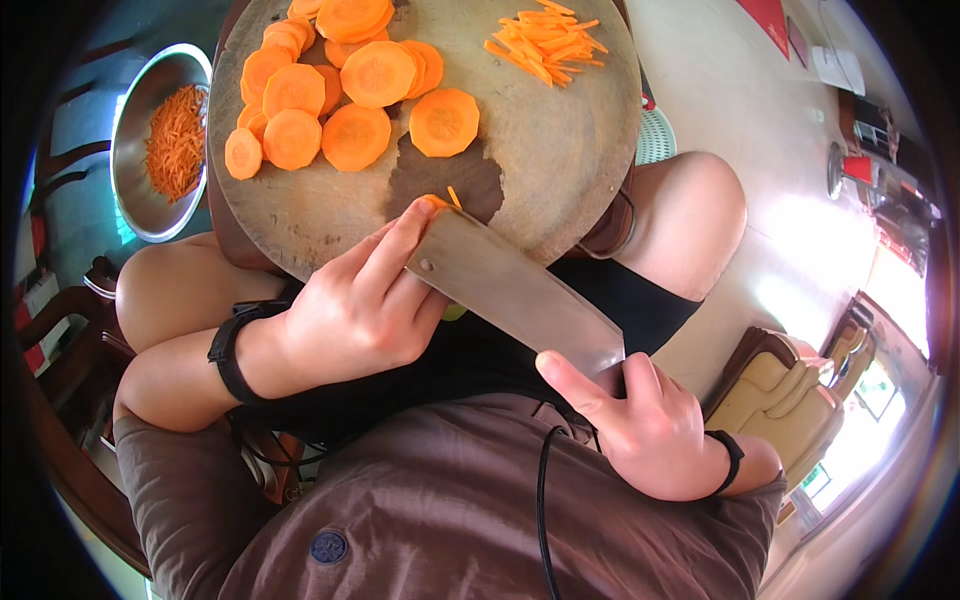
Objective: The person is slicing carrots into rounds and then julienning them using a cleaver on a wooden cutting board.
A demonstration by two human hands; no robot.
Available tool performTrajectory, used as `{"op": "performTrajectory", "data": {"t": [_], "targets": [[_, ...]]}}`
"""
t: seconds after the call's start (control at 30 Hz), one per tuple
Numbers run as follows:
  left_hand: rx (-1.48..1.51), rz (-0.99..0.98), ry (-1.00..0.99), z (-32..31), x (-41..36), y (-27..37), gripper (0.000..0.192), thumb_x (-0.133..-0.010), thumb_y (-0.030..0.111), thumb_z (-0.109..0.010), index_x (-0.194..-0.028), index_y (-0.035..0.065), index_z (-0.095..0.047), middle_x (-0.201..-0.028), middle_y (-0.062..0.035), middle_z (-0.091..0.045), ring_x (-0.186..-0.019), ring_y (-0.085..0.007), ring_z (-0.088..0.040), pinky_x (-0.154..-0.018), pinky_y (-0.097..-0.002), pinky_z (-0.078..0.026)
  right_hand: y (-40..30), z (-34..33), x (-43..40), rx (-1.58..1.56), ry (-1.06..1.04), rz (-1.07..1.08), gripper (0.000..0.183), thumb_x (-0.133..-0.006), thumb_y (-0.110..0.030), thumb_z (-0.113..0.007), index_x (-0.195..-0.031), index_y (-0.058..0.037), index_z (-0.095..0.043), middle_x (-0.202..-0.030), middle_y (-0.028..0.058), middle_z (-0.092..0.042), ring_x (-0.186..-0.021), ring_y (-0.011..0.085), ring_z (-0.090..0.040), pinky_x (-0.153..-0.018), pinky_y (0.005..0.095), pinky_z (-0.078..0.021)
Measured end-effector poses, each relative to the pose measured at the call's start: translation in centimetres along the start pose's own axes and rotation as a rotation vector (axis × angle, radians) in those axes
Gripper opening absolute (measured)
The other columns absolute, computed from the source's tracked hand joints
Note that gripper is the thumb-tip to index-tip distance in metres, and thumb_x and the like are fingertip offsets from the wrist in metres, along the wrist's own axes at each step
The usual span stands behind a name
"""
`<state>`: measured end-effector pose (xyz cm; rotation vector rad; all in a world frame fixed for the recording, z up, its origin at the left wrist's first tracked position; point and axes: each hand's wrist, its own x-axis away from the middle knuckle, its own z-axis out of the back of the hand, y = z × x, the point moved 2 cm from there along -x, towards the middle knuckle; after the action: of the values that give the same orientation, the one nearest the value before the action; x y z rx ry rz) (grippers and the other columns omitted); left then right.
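Observation:
My right hand (652, 427) grips the handle of a broad-bladed cleaver (517, 289), its index finger stretched along the blade's near end. The blade slants up and left to the fingertips of my left hand (367, 300). Those fingers press a carrot piece (435, 202), mostly hidden, on the round wooden chopping board (555, 165). A thin orange strip (454, 196) stands beside the blade. Carrot slices (292, 90) lie overlapped on the board's left part, with one slice (444, 122) a little apart. Cut carrot strips (546, 41) form a pile at the upper right.
Left of the board, a metal bowl (135, 199) holds shredded carrot (174, 142). My bare knees (690, 217) flank the board. A pale green perforated basket (656, 139) shows past its right edge. A cream padded chair (780, 390) stands at right, and a black cable (541, 510) hangs over my shirt.

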<state>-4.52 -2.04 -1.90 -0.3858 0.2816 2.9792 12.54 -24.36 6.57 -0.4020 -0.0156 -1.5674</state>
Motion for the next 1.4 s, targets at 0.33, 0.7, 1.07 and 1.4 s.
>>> {"op": "performTrajectory", "data": {"t": [0.33,0.7,1.07,1.4], "targets": [[-0.096,-0.001,0.028,-0.5,0.0,0.1,0.024,-0.070,0.013,-0.067,-0.087,-0.0013,-0.075,-0.121,-0.0255,-0.074,-0.120,-0.0364,-0.071,-0.092,-0.0368,-0.064,0.1,-0.1,1.5,-0.063,0.025,-0.113,0.089,-0.082,-0.001,-0.072,-0.159,-0.0422,-0.057,-0.075,0.0027,-0.029,-0.054,0.0149,-0.043,-0.045,0.0316,-0.0455],[-0.111,-0.007,0.051,-0.5,0.2,0.5,0.032,-0.068,0.012,-0.068,-0.095,-0.0029,-0.077,-0.099,-0.0163,-0.069,-0.118,-0.0394,-0.072,-0.086,-0.0371,-0.065,0.2,-0.4,0.2,-0.147,0.087,-0.109,0.090,-0.078,-0.004,-0.075,-0.158,-0.0420,-0.058,-0.073,0.0033,-0.030,-0.054,0.0168,-0.044,-0.046,0.0319,-0.0465],[-0.059,0.018,0.016,-0.2,0.2,0.5,0.029,-0.070,0.015,-0.073,-0.092,-0.0018,-0.078,-0.098,-0.0150,-0.070,-0.114,-0.0394,-0.073,-0.087,-0.0374,-0.065,0.1,-0.6,-0.8,-0.074,0.071,-0.050,0.086,-0.082,-0.009,-0.074,-0.159,-0.0427,-0.057,-0.074,0.0020,-0.026,-0.053,0.0148,-0.041,-0.044,0.0306,-0.0444],[-0.065,0.006,0.007,0.1,0.1,0.5,0.030,-0.068,0.015,-0.073,-0.093,-0.0005,-0.078,-0.097,-0.0125,-0.069,-0.105,-0.0342,-0.072,-0.085,-0.0358,-0.065,0.2,-0.3,-1.3,-0.030,0.080,-0.026,0.085,-0.082,-0.011,-0.074,-0.160,-0.0414,-0.057,-0.073,0.0013,-0.025,-0.051,0.0140,-0.039,-0.042,0.0297,-0.0425]]}}
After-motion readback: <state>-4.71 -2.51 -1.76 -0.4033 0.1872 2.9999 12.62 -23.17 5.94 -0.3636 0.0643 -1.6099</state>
